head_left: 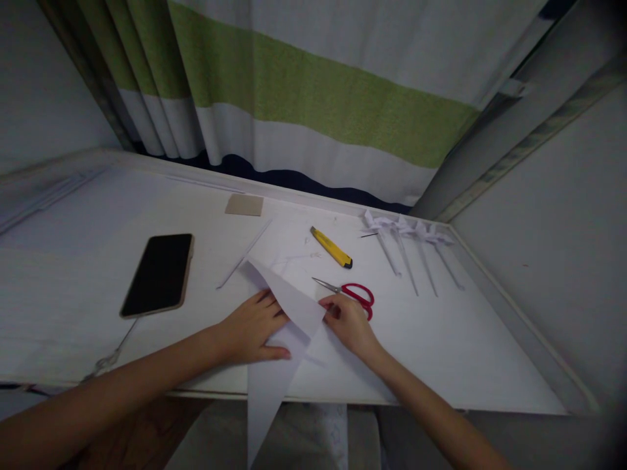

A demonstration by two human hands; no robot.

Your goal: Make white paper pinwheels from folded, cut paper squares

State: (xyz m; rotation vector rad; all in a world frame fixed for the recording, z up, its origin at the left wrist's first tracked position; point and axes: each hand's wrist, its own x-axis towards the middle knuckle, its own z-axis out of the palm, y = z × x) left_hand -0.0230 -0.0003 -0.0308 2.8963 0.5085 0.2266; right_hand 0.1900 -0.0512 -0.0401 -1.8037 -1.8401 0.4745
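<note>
A white sheet of paper [287,297] lies partly folded over at the front of the table, its lower point hanging past the edge. My left hand [257,326] rests flat on it with the fingers spread, some fingertips hidden under the raised flap. At the flap's right corner, the thumb and fingers of my right hand [347,321] pinch the paper. Just behind that hand lie scissors with red handles [360,294], partly covered by it. A yellow utility knife [332,248] sits farther back.
To the left lies a dark phone [159,274]. A thin white paper stick [245,253] and a beige card [245,204] are behind the sheet. Several folded paper pieces with stems [406,228] lie at the back right. A raised ledge and striped curtain [304,78] border the table [441,359].
</note>
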